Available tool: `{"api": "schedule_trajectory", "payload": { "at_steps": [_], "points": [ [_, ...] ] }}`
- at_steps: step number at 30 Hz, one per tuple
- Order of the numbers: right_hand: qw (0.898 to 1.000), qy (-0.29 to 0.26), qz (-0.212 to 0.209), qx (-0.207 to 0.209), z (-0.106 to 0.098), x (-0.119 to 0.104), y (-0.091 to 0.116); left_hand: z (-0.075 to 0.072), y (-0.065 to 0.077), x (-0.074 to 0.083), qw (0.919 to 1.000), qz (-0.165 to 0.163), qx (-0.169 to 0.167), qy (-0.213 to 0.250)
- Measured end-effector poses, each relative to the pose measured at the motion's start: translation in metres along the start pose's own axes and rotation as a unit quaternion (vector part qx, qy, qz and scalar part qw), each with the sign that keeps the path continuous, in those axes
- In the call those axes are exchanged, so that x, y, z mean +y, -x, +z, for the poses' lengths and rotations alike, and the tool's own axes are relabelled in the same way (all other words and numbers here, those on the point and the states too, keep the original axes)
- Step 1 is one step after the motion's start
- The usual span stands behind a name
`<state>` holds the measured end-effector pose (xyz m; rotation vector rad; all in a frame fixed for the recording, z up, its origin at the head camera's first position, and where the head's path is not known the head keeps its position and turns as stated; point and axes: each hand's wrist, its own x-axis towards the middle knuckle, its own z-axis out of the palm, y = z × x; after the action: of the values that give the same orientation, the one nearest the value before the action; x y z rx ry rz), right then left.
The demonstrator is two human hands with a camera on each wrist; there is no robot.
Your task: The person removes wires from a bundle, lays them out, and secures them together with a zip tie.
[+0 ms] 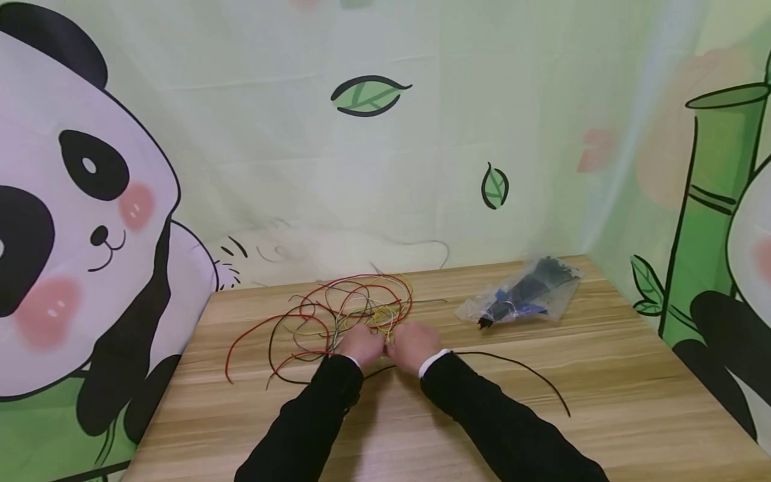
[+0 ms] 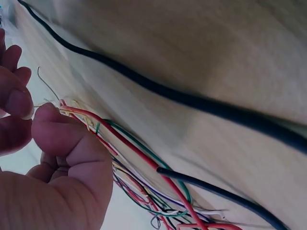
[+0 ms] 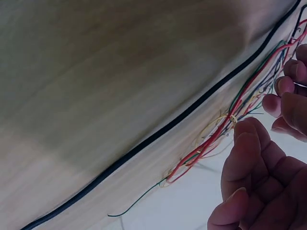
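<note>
While both forearms (image 1: 295,432) are reaching forward and slanting inward over the surface (image 1: 638,415), the left hand (image 1: 363,345) and right hand (image 1: 415,347) are meeting with fingers (image 2: 60,136) curled and tips together, pinching a yellow wire (image 3: 233,119) at the near edge of a tangle (image 1: 369,309) of coloured wires. Beneath them a black cable (image 2: 158,88) is running crosswise, and a clear bag (image 1: 527,291) is lying farther right, well apart from the hands.
</note>
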<state>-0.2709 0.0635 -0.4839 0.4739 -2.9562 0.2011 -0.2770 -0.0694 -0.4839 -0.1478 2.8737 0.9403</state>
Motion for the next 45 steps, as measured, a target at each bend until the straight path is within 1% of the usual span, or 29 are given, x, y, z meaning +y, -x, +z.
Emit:
{"api": "schedule_trajectory", "payload": {
  "at_steps": [3,5,9,15,19,23,29,34,37,42,45],
  "points": [
    [1.000,-0.007,0.006,-0.007,0.002,-0.002,-0.001,0.000,0.001,0.000,1.0000,-0.001,-0.001,-0.002],
    [1.000,-0.010,0.009,-0.009,0.004,-0.004,-0.002,0.001,0.003,0.000,0.9999,0.007,0.005,-0.009],
    [1.000,-0.010,0.005,0.001,0.009,-0.004,-0.002,0.003,0.005,0.000,0.9994,0.024,0.018,-0.020],
    [1.000,-0.008,-0.009,0.024,0.013,-0.002,-0.004,0.006,0.003,0.002,0.9990,0.032,0.030,0.003],
    [0.999,-0.006,-0.023,0.042,0.012,-0.002,-0.004,0.008,0.001,0.002,0.9985,0.039,0.037,0.008],
    [0.999,-0.009,-0.030,0.044,0.013,-0.001,-0.005,0.009,-0.002,0.000,0.9986,0.040,0.035,0.008],
    [1.000,-0.021,-0.009,0.020,0.019,0.000,-0.009,0.012,-0.007,-0.006,0.9984,0.038,0.040,0.010],
    [0.999,-0.005,-0.008,0.032,0.022,0.001,-0.009,0.014,-0.007,-0.006,0.9980,0.052,0.035,0.004],
    [0.999,0.000,-0.004,0.032,0.022,0.001,-0.009,0.014,-0.006,-0.006,0.9976,0.059,0.036,-0.002],
    [0.999,-0.005,-0.001,0.034,0.021,0.000,-0.008,0.013,-0.007,-0.005,0.9983,0.051,0.027,0.005],
    [0.999,0.002,-0.010,0.044,0.020,-0.002,-0.006,0.014,-0.009,-0.006,0.9982,0.051,0.026,0.018]
  ]
}}
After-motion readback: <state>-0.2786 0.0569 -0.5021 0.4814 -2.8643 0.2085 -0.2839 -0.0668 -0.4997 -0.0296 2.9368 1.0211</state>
